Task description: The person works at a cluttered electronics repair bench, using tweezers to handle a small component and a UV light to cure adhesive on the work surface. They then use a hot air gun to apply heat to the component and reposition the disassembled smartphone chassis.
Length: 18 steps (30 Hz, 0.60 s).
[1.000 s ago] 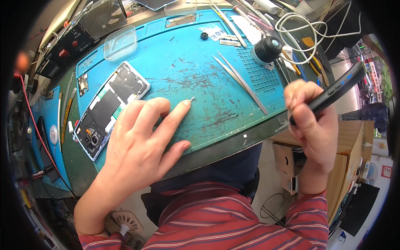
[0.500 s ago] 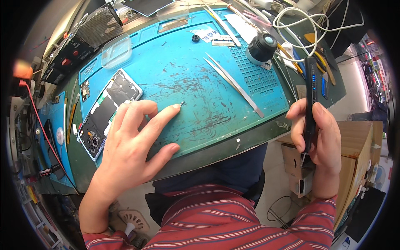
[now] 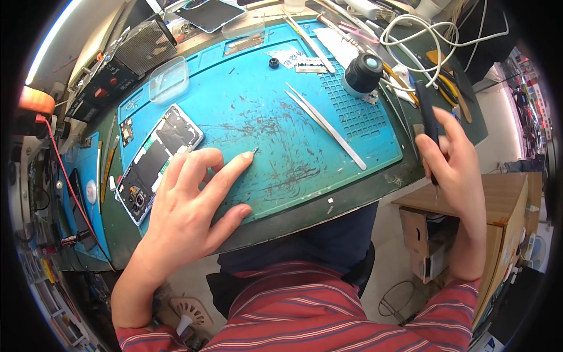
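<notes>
My left hand rests over the blue mat with its fingers spread. Its index fingertip touches or almost touches a tiny dark piece, too small to name. Beside that hand, partly covered by it, lies an opened phone with its inner parts showing. At the mat's right edge my right hand is closed around a black pen-shaped electric screwdriver. Its thin metal tip points down toward me. Metal tweezers lie on the mat between the hands.
A black round-topped bottle stands near the tangled white cable. Toward the back left are a clear plastic tray and a black bench device. A razor blade lies at the back. Cardboard-coloured furniture stands at right.
My right hand has shifted slightly right and turned the screwdriver, whose top now leans left. My left hand stays at the tiny piece. The whole view has shifted a little.
</notes>
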Each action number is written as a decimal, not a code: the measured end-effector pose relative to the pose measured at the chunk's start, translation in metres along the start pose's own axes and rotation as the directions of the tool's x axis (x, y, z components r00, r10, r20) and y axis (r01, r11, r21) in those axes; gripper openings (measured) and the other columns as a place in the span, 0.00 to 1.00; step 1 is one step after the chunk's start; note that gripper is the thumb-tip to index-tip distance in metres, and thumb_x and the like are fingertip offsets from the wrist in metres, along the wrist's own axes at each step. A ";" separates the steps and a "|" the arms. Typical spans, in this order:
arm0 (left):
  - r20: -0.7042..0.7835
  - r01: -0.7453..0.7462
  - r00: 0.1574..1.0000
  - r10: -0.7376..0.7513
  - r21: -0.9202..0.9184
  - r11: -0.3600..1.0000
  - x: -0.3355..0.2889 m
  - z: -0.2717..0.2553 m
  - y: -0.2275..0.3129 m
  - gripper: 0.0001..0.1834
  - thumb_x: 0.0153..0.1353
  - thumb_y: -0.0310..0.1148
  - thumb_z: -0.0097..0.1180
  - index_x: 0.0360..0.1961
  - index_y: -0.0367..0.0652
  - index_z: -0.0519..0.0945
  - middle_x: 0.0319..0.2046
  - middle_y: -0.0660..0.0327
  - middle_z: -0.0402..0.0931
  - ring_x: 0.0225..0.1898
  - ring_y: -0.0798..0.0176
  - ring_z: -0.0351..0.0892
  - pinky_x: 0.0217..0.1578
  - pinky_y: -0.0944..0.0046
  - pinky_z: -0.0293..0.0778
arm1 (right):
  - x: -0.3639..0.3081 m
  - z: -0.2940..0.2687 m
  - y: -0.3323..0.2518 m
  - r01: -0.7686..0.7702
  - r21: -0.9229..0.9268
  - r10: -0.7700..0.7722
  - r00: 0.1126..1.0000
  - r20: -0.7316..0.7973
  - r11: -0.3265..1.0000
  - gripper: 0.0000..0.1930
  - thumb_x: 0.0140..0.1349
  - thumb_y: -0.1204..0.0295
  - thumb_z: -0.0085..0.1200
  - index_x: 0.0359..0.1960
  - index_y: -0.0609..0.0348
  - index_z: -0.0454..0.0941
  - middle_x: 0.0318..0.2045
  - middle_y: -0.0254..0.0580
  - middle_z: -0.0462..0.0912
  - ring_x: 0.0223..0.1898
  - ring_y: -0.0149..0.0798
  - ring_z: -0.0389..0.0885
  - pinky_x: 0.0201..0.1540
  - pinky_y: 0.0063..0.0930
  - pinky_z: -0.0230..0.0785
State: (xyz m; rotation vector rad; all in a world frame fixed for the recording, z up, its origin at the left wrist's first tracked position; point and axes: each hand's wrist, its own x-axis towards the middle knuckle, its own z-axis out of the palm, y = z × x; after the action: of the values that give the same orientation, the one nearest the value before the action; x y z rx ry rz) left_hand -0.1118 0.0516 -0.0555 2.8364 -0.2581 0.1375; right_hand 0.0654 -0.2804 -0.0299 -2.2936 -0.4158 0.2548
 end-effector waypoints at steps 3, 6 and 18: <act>-0.014 -0.008 1.000 0.009 0.015 1.000 -0.001 0.001 0.000 0.33 0.61 0.41 0.70 0.68 0.46 0.80 0.51 0.55 0.71 0.50 0.48 0.72 0.58 0.48 0.71 | 0.029 0.002 0.005 0.059 -0.298 -0.067 0.998 -0.016 0.953 0.21 0.74 0.60 0.60 0.58 0.66 0.79 0.17 0.39 0.76 0.19 0.30 0.72 0.25 0.31 0.62; -0.044 -0.032 0.998 0.033 0.039 0.999 -0.001 0.002 0.000 0.33 0.62 0.41 0.70 0.68 0.46 0.79 0.51 0.56 0.71 0.50 0.49 0.72 0.56 0.49 0.72 | 0.045 0.004 -0.007 0.095 -0.455 -0.116 0.993 -0.020 0.885 0.20 0.71 0.59 0.63 0.54 0.63 0.81 0.23 0.50 0.83 0.24 0.48 0.82 0.30 0.40 0.70; -0.089 -0.057 0.994 0.060 0.030 0.998 -0.004 0.008 -0.002 0.34 0.62 0.42 0.69 0.69 0.47 0.79 0.54 0.55 0.70 0.51 0.48 0.71 0.55 0.48 0.72 | -0.013 -0.002 -0.021 0.169 -0.461 -0.194 0.981 -0.008 0.871 0.19 0.65 0.60 0.71 0.50 0.58 0.86 0.22 0.41 0.83 0.23 0.43 0.83 0.29 0.34 0.73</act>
State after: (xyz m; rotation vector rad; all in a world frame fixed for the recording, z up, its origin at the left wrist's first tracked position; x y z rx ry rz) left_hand -0.1153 0.0516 -0.0642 2.8417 -0.3219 0.2829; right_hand 0.0489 -0.2728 -0.0125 -2.6910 -0.7242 -0.0073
